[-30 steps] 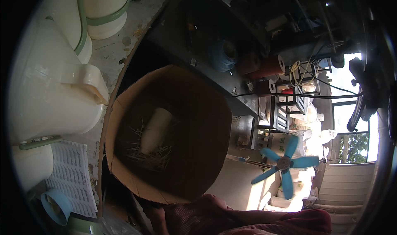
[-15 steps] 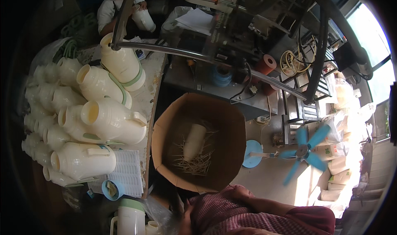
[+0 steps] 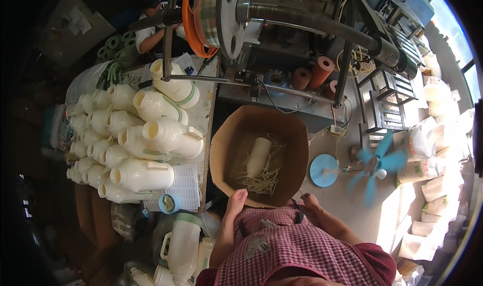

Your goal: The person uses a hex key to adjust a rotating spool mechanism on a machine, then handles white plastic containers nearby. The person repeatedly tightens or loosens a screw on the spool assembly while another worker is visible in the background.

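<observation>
A: Item one?

B: One cardboard box point(image 3: 221, 160), brown, open-topped, at the centre of our view. Contents: one cream cylinder point(image 3: 258, 157), leaning toward one o'clock, and a heap of pale strips point(image 3: 262, 183), mostly at its six-o'clock end.

A: And the hands?

B: Left hand point(image 3: 237, 201), at the box's seven o'clock, by the near rim, fingers curled; we cannot tell whether its grip takes the cardboard. Right hand point(image 3: 310, 201), between four and five o'clock, beside the near corner, also curled; we cannot tell what its grip has, if anything.

A: Surroundings, as we go outward?

B: Six o'clock: one red-and-white checked apron point(image 3: 297, 245), worn. Three: one blue fan point(image 3: 371, 164). One: red rolls point(image 3: 321, 73). Nine: one pale worktop point(image 3: 205, 104), bearing many cream jugs point(image 3: 146, 174). Eight: one printed sheet point(image 3: 187, 183) with a small blue bowl point(image 3: 162, 204) just beside it. Toward twelve, overhead: one orange-rimmed reel point(image 3: 207, 19).
</observation>
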`<action>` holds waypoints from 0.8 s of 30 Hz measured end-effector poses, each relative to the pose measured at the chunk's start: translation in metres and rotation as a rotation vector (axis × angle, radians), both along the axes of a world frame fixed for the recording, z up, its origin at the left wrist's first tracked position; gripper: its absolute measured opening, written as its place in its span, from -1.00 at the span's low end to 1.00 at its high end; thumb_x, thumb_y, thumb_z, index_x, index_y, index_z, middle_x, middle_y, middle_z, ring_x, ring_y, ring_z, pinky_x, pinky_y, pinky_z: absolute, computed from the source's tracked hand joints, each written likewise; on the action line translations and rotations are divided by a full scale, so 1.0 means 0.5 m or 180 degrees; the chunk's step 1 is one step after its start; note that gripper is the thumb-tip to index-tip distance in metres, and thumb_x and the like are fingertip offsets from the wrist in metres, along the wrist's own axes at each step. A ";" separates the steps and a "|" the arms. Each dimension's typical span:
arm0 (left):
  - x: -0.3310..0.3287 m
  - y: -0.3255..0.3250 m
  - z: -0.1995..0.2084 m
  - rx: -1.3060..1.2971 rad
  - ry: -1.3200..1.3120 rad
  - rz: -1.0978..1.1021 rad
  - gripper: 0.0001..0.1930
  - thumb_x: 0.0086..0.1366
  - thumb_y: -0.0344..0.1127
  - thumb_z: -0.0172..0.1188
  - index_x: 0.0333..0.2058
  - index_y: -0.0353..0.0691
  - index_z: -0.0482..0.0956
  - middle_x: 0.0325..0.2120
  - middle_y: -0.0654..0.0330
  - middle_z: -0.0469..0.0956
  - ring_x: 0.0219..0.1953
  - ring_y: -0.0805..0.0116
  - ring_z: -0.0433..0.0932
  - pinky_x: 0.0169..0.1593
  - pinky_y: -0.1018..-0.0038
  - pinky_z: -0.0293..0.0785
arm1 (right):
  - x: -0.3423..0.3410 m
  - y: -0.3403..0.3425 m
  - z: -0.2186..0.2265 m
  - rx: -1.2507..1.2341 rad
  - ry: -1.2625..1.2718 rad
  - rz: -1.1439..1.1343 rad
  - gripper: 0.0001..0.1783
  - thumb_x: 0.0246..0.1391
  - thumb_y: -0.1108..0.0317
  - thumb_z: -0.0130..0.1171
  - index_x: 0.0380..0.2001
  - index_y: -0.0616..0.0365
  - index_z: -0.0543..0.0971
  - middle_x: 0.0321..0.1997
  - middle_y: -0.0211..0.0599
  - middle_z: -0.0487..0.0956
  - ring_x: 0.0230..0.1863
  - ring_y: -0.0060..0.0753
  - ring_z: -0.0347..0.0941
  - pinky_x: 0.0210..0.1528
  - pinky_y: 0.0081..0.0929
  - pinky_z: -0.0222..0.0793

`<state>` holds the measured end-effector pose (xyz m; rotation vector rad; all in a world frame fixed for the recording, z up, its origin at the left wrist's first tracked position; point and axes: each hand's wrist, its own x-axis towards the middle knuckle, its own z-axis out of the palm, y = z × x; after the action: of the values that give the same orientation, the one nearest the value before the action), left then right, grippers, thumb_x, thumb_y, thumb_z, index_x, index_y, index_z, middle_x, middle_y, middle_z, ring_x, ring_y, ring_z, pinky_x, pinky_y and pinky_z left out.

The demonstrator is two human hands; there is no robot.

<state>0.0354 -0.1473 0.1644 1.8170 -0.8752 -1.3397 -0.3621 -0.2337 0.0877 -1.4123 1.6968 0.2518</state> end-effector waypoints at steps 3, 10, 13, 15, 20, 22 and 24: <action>0.032 -0.183 0.183 -0.0929 0.0716 0.0145 -0.68 0.53 -0.27 0.12 0.10 -0.38 0.55 0.00 0.18 0.63 0.06 0.44 0.58 0.20 0.49 0.47 | -0.018 0.009 0.004 -0.0143 -0.0153 -0.0320 -0.58 0.27 0.09 0.12 -0.11 0.24 0.68 -0.09 0.16 0.67 0.02 0.21 0.59 0.06 -0.04 0.48; 0.043 -0.409 0.414 -0.1886 0.0367 -0.0135 -0.72 0.54 -0.25 0.11 0.04 -0.33 0.58 -0.05 0.18 0.66 0.02 0.41 0.61 0.17 0.48 0.49 | -0.045 0.064 -0.006 0.0131 -0.0234 -0.0547 -0.61 0.17 0.09 0.25 -0.18 0.22 0.72 -0.24 0.07 0.71 -0.14 0.05 0.66 -0.04 -0.13 0.51; 0.023 -0.393 0.393 -0.1642 0.0148 -0.0513 -0.74 0.53 -0.26 0.12 0.01 -0.31 0.60 -0.11 0.25 0.66 -0.04 0.51 0.61 0.10 0.53 0.50 | -0.065 0.091 -0.034 -0.0003 -0.0260 -0.0729 -0.62 0.17 0.09 0.23 -0.19 0.20 0.73 -0.28 0.01 0.72 -0.20 -0.01 0.67 -0.09 -0.16 0.52; 0.018 -0.345 0.345 -0.1371 0.0241 -0.0720 -0.74 0.52 -0.27 0.13 0.00 -0.32 0.61 -0.13 0.24 0.66 -0.08 0.51 0.61 0.06 0.54 0.51 | -0.058 0.100 -0.026 -0.0106 -0.0361 -0.0906 -0.62 0.18 0.08 0.21 -0.21 0.18 0.74 -0.29 -0.07 0.74 -0.26 -0.10 0.68 -0.14 -0.23 0.53; 0.018 -0.217 0.262 -0.0641 0.0244 -0.0929 -0.73 0.51 -0.26 0.14 0.00 -0.34 0.62 -0.15 0.20 0.69 -0.08 0.47 0.63 0.04 0.50 0.54 | -0.047 0.066 0.011 -0.1111 0.0367 -0.0721 -0.66 0.19 0.05 0.24 -0.19 0.04 0.76 -0.27 0.00 0.72 -0.22 0.09 0.65 -0.12 -0.12 0.52; 0.025 -0.172 0.245 -0.0435 0.0209 -0.0927 -0.73 0.51 -0.27 0.14 0.00 -0.34 0.62 -0.14 0.18 0.69 -0.07 0.45 0.64 0.05 0.49 0.54 | -0.031 0.029 0.045 -0.1472 0.0376 -0.0486 -0.66 0.22 0.04 0.21 -0.18 0.03 0.76 -0.31 -0.02 0.72 -0.18 0.13 0.63 -0.08 -0.06 0.49; 0.038 -0.139 0.209 -0.0487 0.0147 -0.0832 -0.71 0.50 -0.23 0.15 0.00 -0.33 0.63 -0.14 0.12 0.70 -0.09 0.37 0.67 0.01 0.45 0.57 | -0.001 -0.014 0.071 -0.1343 -0.0021 -0.1136 -0.66 0.24 0.05 0.23 -0.19 0.07 0.76 -0.43 -0.11 0.69 -0.38 -0.10 0.61 -0.24 -0.16 0.48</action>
<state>0.0542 -0.2168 0.2688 1.5891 -1.1885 -1.4248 -0.3625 -0.2406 0.1233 -1.3617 2.0377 -0.3269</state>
